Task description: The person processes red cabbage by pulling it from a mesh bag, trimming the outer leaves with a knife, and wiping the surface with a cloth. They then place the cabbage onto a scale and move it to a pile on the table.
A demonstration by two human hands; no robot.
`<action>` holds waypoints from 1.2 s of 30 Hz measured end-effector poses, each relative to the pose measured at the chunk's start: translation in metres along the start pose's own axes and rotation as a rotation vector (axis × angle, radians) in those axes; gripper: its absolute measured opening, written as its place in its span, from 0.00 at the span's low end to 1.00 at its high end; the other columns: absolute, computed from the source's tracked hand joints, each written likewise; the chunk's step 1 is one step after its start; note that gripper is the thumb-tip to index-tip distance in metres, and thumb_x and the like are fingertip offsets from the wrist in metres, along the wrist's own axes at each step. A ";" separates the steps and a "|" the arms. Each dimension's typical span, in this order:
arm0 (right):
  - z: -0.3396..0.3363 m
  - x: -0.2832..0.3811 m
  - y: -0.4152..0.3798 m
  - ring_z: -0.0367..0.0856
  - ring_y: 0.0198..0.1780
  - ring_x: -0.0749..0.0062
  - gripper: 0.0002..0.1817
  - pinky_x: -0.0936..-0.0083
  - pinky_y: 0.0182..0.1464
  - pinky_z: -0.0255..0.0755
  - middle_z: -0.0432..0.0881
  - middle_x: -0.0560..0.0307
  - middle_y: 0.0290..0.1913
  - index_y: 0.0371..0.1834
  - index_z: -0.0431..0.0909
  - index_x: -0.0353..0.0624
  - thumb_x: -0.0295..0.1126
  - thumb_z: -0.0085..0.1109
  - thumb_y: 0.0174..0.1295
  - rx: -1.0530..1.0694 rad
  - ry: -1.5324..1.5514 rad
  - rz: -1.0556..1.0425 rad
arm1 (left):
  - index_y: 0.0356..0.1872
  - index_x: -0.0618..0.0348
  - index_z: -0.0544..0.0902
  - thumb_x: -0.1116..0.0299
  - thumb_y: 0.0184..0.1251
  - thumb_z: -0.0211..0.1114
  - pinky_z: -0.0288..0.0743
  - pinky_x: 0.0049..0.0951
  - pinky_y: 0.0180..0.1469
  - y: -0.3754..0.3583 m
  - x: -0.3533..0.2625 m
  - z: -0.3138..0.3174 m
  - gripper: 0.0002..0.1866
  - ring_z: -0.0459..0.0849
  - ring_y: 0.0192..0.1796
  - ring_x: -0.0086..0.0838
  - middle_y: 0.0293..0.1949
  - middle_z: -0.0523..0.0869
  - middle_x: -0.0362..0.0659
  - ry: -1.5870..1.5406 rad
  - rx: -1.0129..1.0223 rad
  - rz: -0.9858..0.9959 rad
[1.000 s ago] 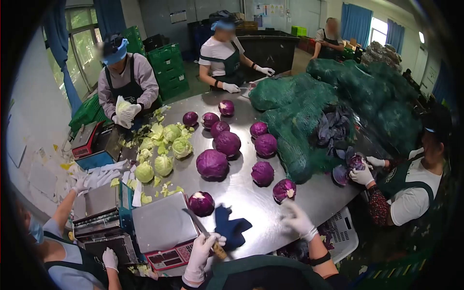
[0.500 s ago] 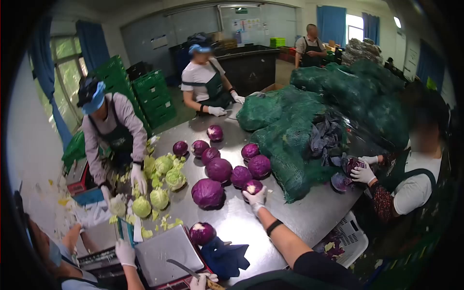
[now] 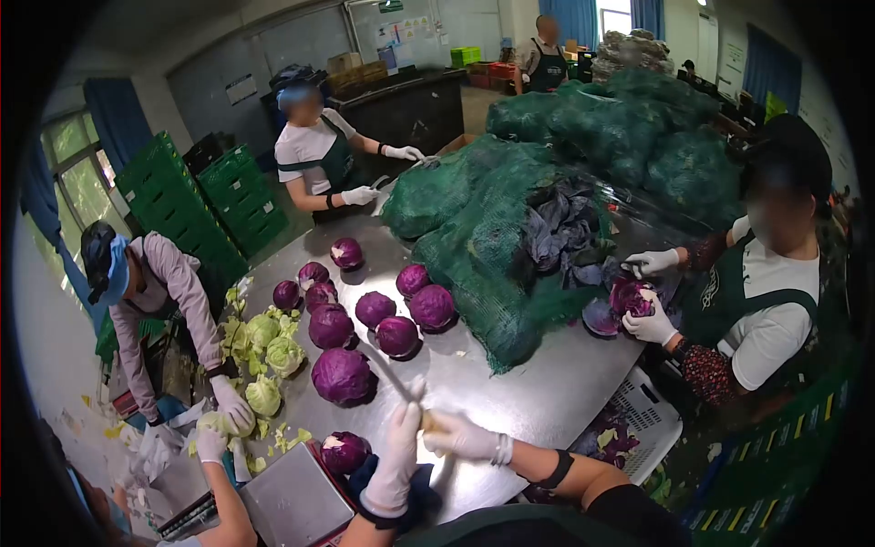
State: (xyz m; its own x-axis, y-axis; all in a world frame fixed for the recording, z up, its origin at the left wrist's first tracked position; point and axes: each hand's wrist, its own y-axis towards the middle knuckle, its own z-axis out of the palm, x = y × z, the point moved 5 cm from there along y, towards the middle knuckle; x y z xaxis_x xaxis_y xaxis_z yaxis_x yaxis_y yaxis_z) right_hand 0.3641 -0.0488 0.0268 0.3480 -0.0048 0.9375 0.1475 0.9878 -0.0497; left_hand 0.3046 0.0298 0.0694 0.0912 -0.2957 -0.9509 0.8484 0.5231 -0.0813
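Observation:
A long knife (image 3: 387, 371), blurred by motion, points up and away over the metal table. My right hand (image 3: 463, 438), in a white glove, is closed around its light wooden handle. Also gloved, my left hand (image 3: 396, 451) is closed at the knife where blade and handle meet; its fingers are partly blurred. Beyond the blade tip are several red cabbages, the nearest being a large one (image 3: 343, 376) and a smaller one with a pale cut base (image 3: 397, 337). Another red cabbage (image 3: 344, 452) sits left of my left hand, beside a dark blue cloth (image 3: 421, 488).
A scale with a flat metal plate (image 3: 290, 497) stands front left. Green cabbages (image 3: 264, 396) and loose leaves lie beyond it. Green net sacks (image 3: 474, 246) fill the right back. Co-workers stand around the table; one at right holds a red cabbage (image 3: 629, 297). A white crate (image 3: 652, 419) holds trimmings.
My right hand has left the red cabbage and come back to the knife handle. My left hand has raised the knife from beside the scale. The view has shifted right.

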 end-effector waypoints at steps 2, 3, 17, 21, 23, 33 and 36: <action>-0.032 0.042 -0.025 0.76 0.29 0.82 0.19 0.84 0.30 0.73 0.75 0.62 0.35 0.58 0.65 0.42 0.33 0.55 0.66 -0.435 0.194 -0.190 | 0.68 0.60 0.62 0.49 0.73 0.48 0.70 0.29 0.53 0.012 0.013 0.033 0.31 0.75 0.47 0.27 0.54 0.73 0.44 -0.128 0.148 -0.155; -0.071 0.037 -0.026 0.75 0.24 0.80 0.14 0.83 0.26 0.73 0.75 0.61 0.31 0.52 0.67 0.42 0.31 0.54 0.65 -0.557 0.035 -0.204 | 0.68 0.60 0.62 0.48 0.72 0.48 0.69 0.33 0.56 0.014 0.031 0.030 0.32 0.73 0.54 0.30 0.59 0.70 0.46 -0.078 0.158 -0.163; -0.123 -0.064 -0.006 0.68 0.13 0.77 0.09 0.78 0.13 0.63 0.69 0.60 0.20 0.45 0.62 0.43 0.31 0.49 0.66 -0.667 0.211 0.054 | 0.54 0.57 0.76 0.55 0.71 0.54 0.68 0.28 0.56 0.037 -0.055 -0.029 0.20 0.73 0.58 0.26 0.55 0.78 0.40 0.301 -0.024 0.074; -0.173 -0.035 0.003 0.68 0.15 0.79 0.07 0.80 0.14 0.63 0.70 0.61 0.20 0.36 0.63 0.43 0.33 0.48 0.68 -0.912 0.241 -0.209 | 0.55 0.58 0.76 0.58 0.72 0.53 0.67 0.27 0.57 0.057 -0.074 -0.018 0.18 0.74 0.59 0.25 0.55 0.78 0.40 0.329 -0.026 0.114; -0.181 -0.077 0.023 0.68 0.14 0.78 0.10 0.78 0.14 0.63 0.70 0.61 0.19 0.46 0.62 0.44 0.32 0.48 0.65 -0.830 0.157 -0.017 | 0.55 0.58 0.76 0.59 0.72 0.53 0.68 0.27 0.57 0.073 -0.071 -0.010 0.17 0.74 0.59 0.25 0.55 0.78 0.40 0.335 -0.006 0.116; -0.176 0.011 -0.072 0.68 0.22 0.85 0.11 0.86 0.25 0.64 0.69 0.66 0.21 0.48 0.69 0.45 0.38 0.49 0.68 -0.822 -0.070 -0.167 | 0.51 0.66 0.78 0.67 0.70 0.56 0.69 0.25 0.56 0.173 0.012 0.057 0.15 0.79 0.51 0.27 0.47 0.83 0.44 0.502 0.237 0.278; -0.263 0.036 -0.037 0.75 0.28 0.74 0.10 0.77 0.32 0.69 0.74 0.60 0.23 0.38 0.73 0.40 0.36 0.55 0.62 -0.962 -0.168 -0.359 | 0.52 0.67 0.77 0.66 0.69 0.57 0.70 0.27 0.57 0.211 0.067 0.092 0.17 0.80 0.52 0.30 0.47 0.83 0.48 0.650 0.328 0.305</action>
State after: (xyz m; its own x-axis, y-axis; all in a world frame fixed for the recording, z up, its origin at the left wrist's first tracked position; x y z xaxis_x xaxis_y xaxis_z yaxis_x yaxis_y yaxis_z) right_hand 0.6148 -0.1261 -0.0279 0.0155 -0.1793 0.9837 0.9189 0.3905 0.0567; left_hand 0.5378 0.0465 0.0164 0.1075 0.4028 -0.9090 0.9548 0.2132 0.2074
